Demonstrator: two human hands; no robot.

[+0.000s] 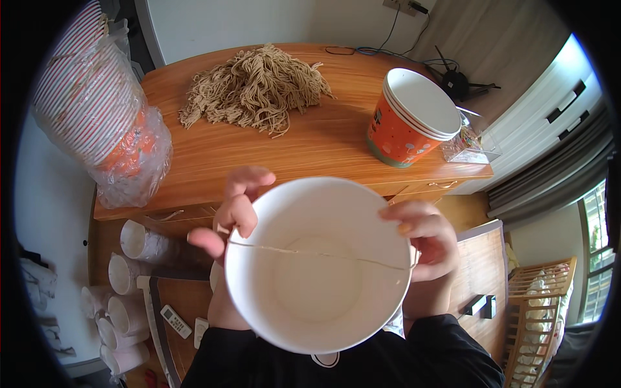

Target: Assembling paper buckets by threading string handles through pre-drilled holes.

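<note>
A large white paper bucket (317, 323) is in front of my body, its opening turned up toward me and its inside bare. A thin beige string (336, 256) runs across the opening from one side of the rim to the other. My left hand (234, 210) is at the left rim, fingers apart and thumb stretched outward, close to the string's left end. Curled round the right rim, my right hand (430, 240) grips the bucket near the string's other end. The bucket hides its underside and part of both hands.
On the wooden table (310, 152) lies a heap of beige strings (259, 87). Nested orange paper buckets (411, 123) stand at right beside a clear box (469, 149). A plastic-wrapped stack of striped buckets (90, 97) rises at left; several white buckets (123, 275) sit below.
</note>
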